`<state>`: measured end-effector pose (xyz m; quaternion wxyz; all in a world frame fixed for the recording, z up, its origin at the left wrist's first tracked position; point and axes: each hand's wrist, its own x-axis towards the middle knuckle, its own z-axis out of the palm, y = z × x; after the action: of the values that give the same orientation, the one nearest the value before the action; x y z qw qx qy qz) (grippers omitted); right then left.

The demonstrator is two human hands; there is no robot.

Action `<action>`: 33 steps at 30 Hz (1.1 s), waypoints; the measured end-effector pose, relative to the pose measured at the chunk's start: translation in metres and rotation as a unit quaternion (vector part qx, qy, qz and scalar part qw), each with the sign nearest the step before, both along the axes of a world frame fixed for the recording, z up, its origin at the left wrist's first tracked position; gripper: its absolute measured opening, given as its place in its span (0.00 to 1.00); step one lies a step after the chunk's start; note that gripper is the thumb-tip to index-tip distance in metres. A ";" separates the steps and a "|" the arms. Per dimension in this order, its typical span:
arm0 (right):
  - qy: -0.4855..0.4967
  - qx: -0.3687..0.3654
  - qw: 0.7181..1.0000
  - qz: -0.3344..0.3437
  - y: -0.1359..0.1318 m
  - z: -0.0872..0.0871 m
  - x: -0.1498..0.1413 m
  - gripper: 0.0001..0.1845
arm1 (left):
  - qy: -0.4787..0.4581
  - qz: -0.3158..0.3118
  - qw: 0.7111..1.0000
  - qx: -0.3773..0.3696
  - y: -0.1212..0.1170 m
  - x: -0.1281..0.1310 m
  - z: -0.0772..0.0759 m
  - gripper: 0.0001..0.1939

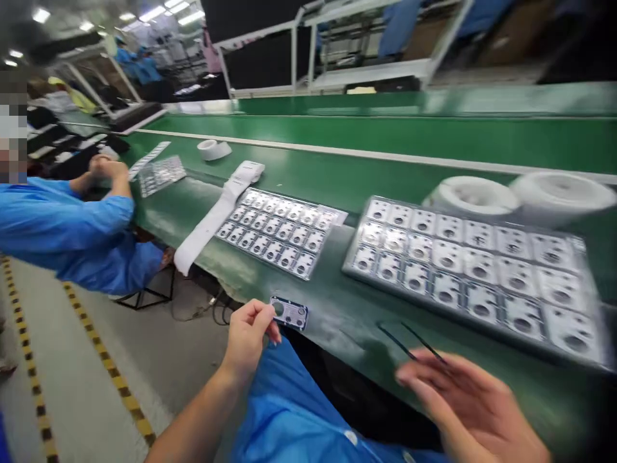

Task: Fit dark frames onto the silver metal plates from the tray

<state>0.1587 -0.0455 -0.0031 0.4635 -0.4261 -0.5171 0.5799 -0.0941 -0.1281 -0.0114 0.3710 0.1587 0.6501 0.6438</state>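
Note:
My left hand [251, 329] pinches one end of a small dark-edged plate with round holes [294, 314], just over the table's front edge. In my right hand [475, 399] is a pair of black tweezers [409, 341], tips apart and pointing to the far left, with nothing between them. Right of centre lies a clear tray [448, 289] filled with rows of similar silvery plates. A second filled tray [277, 231] lies farther back, beyond my left hand. A white strip [216, 215] stretches beside that tray and hangs over the table edge.
Two large white rolls [475, 196] stand behind the right tray, and a smaller white roll [213, 150] sits farther left. At the left, a co-worker in a blue sleeve [91, 212] works by another tray [162, 175]. The green table [337, 173] has a pale dividing strip.

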 end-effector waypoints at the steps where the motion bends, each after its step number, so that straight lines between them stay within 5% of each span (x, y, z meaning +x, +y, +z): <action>1: 0.011 -0.002 1.000 0.004 -0.001 0.004 -0.003 0.16 | -0.012 -0.031 0.999 0.004 0.003 0.012 0.002 0.19; 10: 0.100 -0.027 0.994 0.045 0.000 0.017 -0.023 0.17 | -0.073 -0.169 0.983 0.014 0.026 0.064 0.005 0.22; 33: 0.168 -0.151 0.974 0.014 0.016 0.012 -0.031 0.23 | -0.182 -0.182 0.966 0.002 0.048 0.073 0.007 0.23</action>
<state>0.1279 -0.0292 0.0087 0.4662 -0.3808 -0.3446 0.7204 -0.0210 -0.0803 -0.0043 0.5937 0.1552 0.5304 0.5849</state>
